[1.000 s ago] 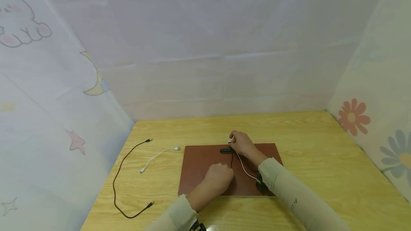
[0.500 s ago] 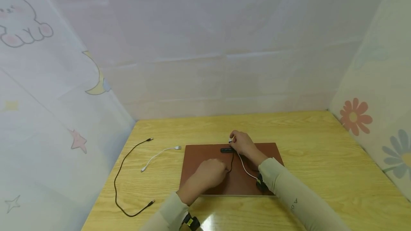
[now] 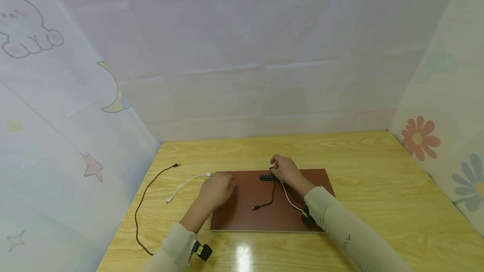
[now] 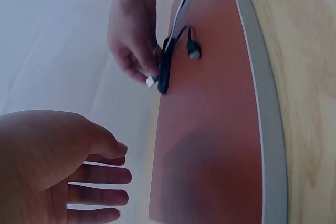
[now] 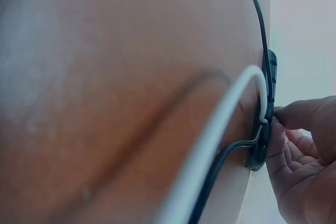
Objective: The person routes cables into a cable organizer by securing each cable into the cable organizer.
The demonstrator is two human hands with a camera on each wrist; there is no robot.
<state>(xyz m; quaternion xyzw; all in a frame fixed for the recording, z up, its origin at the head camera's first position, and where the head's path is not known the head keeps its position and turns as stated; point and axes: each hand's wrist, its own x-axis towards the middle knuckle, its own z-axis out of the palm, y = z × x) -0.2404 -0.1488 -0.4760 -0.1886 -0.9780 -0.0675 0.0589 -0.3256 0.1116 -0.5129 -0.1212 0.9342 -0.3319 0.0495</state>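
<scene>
The right hand [image 3: 286, 170] is pinching the plug end of a white cord [image 3: 286, 195] at the back edge of the brown board [image 3: 236, 217], where the cord is passing through a black holder [image 3: 266, 178]. The left hand [image 3: 216, 190], fingers loosely stretched out, is hovering by the board's left edge (a short white cable [image 3: 194, 176] is lying beside it), while a black cord [image 3: 272, 197] is trailing from the holder.

Left fingers [image 4: 105, 174] off black hub cable [image 3: 272, 197] | now near left edge of brown board [image 3: 242, 217]
</scene>
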